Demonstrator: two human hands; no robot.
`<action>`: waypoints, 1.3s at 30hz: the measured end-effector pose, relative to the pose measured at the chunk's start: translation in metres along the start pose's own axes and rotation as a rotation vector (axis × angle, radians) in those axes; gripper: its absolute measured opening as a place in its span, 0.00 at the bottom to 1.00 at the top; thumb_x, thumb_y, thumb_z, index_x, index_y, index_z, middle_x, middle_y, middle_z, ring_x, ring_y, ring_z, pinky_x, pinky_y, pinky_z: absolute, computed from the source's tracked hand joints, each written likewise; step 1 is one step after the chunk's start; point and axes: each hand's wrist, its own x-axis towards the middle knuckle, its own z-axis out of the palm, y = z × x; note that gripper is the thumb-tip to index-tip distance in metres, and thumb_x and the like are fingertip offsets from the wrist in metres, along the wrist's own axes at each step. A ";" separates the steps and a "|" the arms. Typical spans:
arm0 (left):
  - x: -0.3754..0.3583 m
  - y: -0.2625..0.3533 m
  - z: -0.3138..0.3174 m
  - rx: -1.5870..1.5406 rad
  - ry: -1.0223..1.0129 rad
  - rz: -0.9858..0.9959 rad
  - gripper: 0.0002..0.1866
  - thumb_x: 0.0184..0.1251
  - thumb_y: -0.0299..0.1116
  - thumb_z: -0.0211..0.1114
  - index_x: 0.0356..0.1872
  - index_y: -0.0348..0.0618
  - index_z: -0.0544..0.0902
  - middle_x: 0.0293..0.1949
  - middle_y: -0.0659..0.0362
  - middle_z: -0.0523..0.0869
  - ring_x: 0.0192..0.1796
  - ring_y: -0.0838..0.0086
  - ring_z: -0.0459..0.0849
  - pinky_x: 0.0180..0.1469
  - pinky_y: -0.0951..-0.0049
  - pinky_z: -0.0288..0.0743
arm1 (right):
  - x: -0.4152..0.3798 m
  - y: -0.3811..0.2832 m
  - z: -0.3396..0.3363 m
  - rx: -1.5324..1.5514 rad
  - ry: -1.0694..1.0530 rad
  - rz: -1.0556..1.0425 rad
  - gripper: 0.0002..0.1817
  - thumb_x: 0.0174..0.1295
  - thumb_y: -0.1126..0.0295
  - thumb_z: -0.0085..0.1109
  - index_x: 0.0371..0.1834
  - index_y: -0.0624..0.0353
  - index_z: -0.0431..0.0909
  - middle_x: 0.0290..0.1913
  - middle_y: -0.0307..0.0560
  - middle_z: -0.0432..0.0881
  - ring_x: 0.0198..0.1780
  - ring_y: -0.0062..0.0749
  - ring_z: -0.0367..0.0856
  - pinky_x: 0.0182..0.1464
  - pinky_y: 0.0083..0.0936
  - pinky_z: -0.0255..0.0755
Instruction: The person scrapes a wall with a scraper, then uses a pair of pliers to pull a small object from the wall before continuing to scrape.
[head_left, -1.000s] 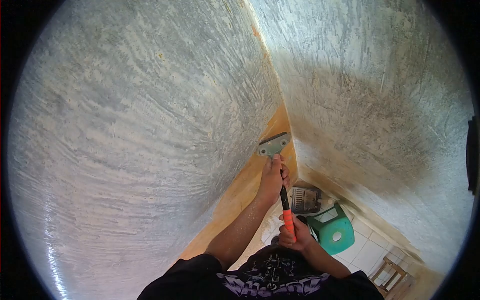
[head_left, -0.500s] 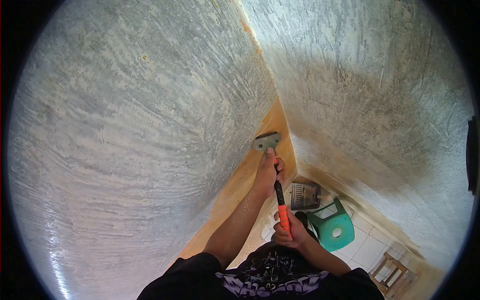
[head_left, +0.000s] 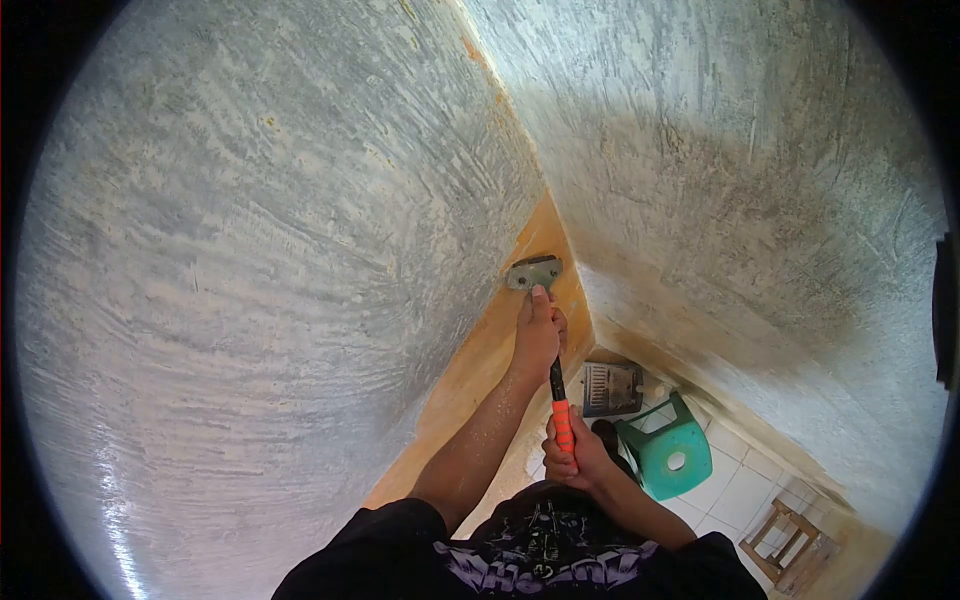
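the step in hand looks like scraping old paint off the left wall (head_left: 250, 280) near the corner, and to do it well the scraper (head_left: 535, 272) should probably keep its blade flat against the surface along its whole edge, with pressure from the front hand and steering from the rear 1, so that it lifts paint rather than gouging the plaster. short strokes would likely suit the tight spot beside the right wall (head_left: 760, 200), where a corner of the blade could catch. the left hand (head_left: 538, 335) is clenched around the upper part of the black shaft, just below the metal head, with 1 finger stretched up so that it touches the back of the blade holder. the right hand (head_left: 572, 455) is clenched around the orange grip at the lower end, close to the person's chest. the scraper head sits on the yellow band of the left wall, right next to the corner, above both hands. far below lie a green stool (head_left: 668, 458), a wooden stool (head_left: 785, 540) and white floor tiles (head_left: 740, 495).
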 end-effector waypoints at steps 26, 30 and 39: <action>0.003 0.008 0.005 0.083 0.075 0.064 0.23 0.80 0.57 0.42 0.42 0.46 0.67 0.17 0.66 0.65 0.14 0.80 0.63 0.16 0.75 0.58 | -0.008 0.001 0.010 -0.069 0.068 0.009 0.31 0.74 0.35 0.28 0.38 0.49 0.71 0.14 0.37 0.61 0.10 0.22 0.54 0.13 0.22 0.51; 0.000 0.012 0.002 0.093 0.060 0.085 0.22 0.80 0.56 0.43 0.43 0.44 0.68 0.17 0.66 0.66 0.14 0.81 0.64 0.15 0.76 0.58 | -0.006 -0.002 0.011 -0.123 0.020 0.007 0.31 0.74 0.35 0.28 0.39 0.49 0.71 0.14 0.37 0.61 0.10 0.22 0.54 0.14 0.21 0.52; -0.013 -0.005 -0.007 0.024 0.082 0.096 0.21 0.80 0.56 0.42 0.44 0.47 0.67 0.17 0.67 0.64 0.14 0.81 0.63 0.17 0.76 0.59 | -0.009 -0.004 0.000 -0.216 0.079 0.056 0.30 0.75 0.36 0.28 0.38 0.50 0.70 0.14 0.37 0.60 0.12 0.23 0.56 0.16 0.22 0.53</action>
